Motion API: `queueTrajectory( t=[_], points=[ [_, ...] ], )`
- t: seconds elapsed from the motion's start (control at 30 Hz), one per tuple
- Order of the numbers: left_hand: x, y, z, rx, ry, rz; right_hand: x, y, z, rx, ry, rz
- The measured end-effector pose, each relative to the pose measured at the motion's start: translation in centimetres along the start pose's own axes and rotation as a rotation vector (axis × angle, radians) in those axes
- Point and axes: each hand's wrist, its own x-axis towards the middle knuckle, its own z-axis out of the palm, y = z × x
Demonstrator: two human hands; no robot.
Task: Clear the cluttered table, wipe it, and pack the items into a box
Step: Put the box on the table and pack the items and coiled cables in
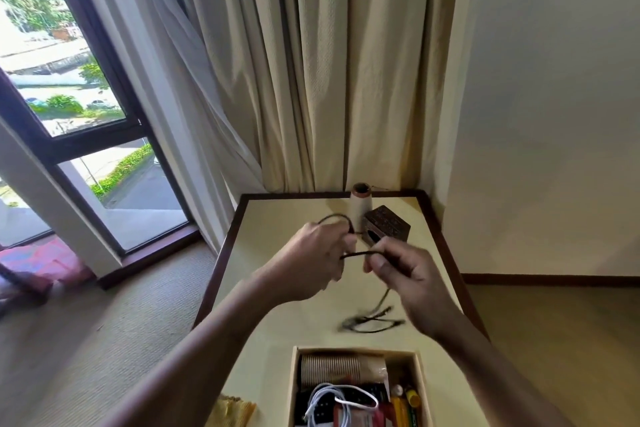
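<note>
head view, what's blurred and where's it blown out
Head view: the dark cord is motion-smeared at its lower end; the left hand and right hand holding it are soft; the window is blown out white at top left; the box looks sharper; the curtains bow from wide-angle distortion.

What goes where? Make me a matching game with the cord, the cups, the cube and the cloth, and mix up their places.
Things:
1. cord
2. cups
3. cube
4. cloth

Places:
a. lying in the box
b. at the near left edge of the table
c. held by the left hand and right hand
d. standing beside the spool

Pairs: 1-c, 2-a, 3-d, 4-b.
</note>
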Motion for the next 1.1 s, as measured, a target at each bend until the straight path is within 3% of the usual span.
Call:
queueTrajectory(
  t=[0.1,0.23,0.33,0.37,0.43,0.53,0.63,0.73,0.8,0.93,1.1],
  points=[
    [-1.6,-0.6,0.2,-0.765,-0.195,-0.157,0.8,-0.3,-2.0,-0.001,0.092,-0.015],
    [-3.0,1.3,1.1,-1.303,-0.363,-0.08,1.3,0.2,-1.2,0.054,0.14,0.057],
    [-2.6,4.2,1.6,-1.562,-0.14,0.058,0.7,1.4,0.9,0.059,0.119,0.096],
    [-2.3,5.0,1.5,-1.539,-0.011,0.097,0.3,1.6,1.6,0.055,0.105,0.121],
    [-1.7,5.8,0.7,-1.251,0.234,0.172,-0.3,1.6,2.7,0.052,0.05,0.164],
    [-1.0,4.4,-0.2,-0.374,0.473,0.221,-0.7,0.7,3.4,-0.003,-0.061,0.169],
    [-0.9,2.9,-0.2,0.229,0.413,0.235,-0.9,-0.1,3.4,-0.03,-0.193,0.164],
    [-1.4,2.3,-0.3,0.496,0.129,0.173,-0.8,-1.2,2.7,-0.08,-0.27,0.121],
    [-1.7,1.9,-0.7,0.358,0.02,0.071,-0.6,-1.8,1.9,-0.069,-0.249,0.088],
    [-2.3,0.6,-2.1,-0.591,-0.213,-0.062,0.1,-2.3,0.4,0.095,-0.188,0.112],
    [-3.6,-0.1,-2.1,-0.945,-0.418,-0.026,1.7,-3.5,-0.9,-0.124,-0.121,-0.03]
  ],
)
